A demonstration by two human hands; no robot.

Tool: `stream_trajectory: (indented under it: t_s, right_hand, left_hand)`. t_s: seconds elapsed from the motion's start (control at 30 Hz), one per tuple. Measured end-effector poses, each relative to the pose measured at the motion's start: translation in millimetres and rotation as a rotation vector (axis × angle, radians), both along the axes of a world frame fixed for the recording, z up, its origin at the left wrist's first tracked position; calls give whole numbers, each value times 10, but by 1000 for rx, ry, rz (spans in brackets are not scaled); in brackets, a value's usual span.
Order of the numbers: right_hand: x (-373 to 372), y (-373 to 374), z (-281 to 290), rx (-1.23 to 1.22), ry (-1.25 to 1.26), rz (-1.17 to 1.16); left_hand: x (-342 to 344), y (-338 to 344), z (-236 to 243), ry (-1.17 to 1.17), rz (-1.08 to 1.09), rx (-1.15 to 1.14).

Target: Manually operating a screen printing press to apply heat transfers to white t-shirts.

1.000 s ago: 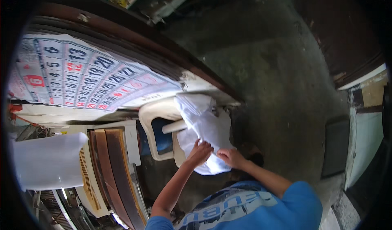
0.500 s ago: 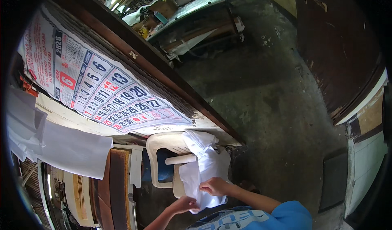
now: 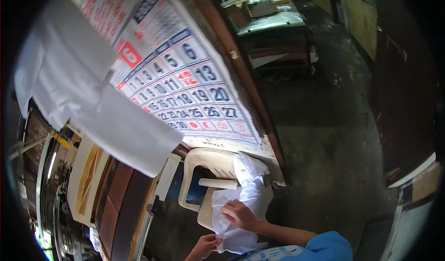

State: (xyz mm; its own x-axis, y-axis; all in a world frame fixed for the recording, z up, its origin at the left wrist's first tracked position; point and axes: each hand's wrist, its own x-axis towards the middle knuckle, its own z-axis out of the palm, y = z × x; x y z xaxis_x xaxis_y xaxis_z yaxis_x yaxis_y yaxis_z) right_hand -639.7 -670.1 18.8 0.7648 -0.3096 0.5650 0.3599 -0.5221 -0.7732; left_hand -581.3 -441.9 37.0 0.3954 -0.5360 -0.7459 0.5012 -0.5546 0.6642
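Note:
White cloth (image 3: 248, 191) is draped over the backrest and seat of a cream plastic armchair (image 3: 189, 168), its lower part hanging toward me. At the cloth's near lower edge, my left hand (image 3: 207, 245) is closed, the edge pinched between thumb and fingers. Higher on the cloth lies my right hand (image 3: 238, 215), with bent fingers closed on a fold of the fabric; its fingertips are partly hidden. Both hands work close together in front of the chair.
A large wall calendar (image 3: 185, 75) hangs beside a wooden post (image 3: 232, 52). White sheets (image 3: 125, 126) hang at the left, above brown panels (image 3: 123, 205). A cluttered workbench (image 3: 273, 22) stands far back on the concrete floor (image 3: 324, 136). A dark board (image 3: 405, 85) rises at right.
The view has turned, so calendar and chair appear farther right and the hanging sheets larger. My right hand has shifted a little up the cloth; my left hand stays at its lower edge.

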Motion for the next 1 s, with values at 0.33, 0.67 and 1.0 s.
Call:
stream_trajectory:
  t_s: [0.33,0.67,1.0]
  right_hand:
    - [-237,1019,280,247,397,770]
    - [-492,2473,341,-87,449,1063]
    - [-156,3286,-178,1337,907,770]
  left_hand:
    - [-633,675,59,-73,618,-358]
    - [-1706,1861,-127,-169,1079,-490]
    - [-2654,3720,-244,-413,1976,-990]
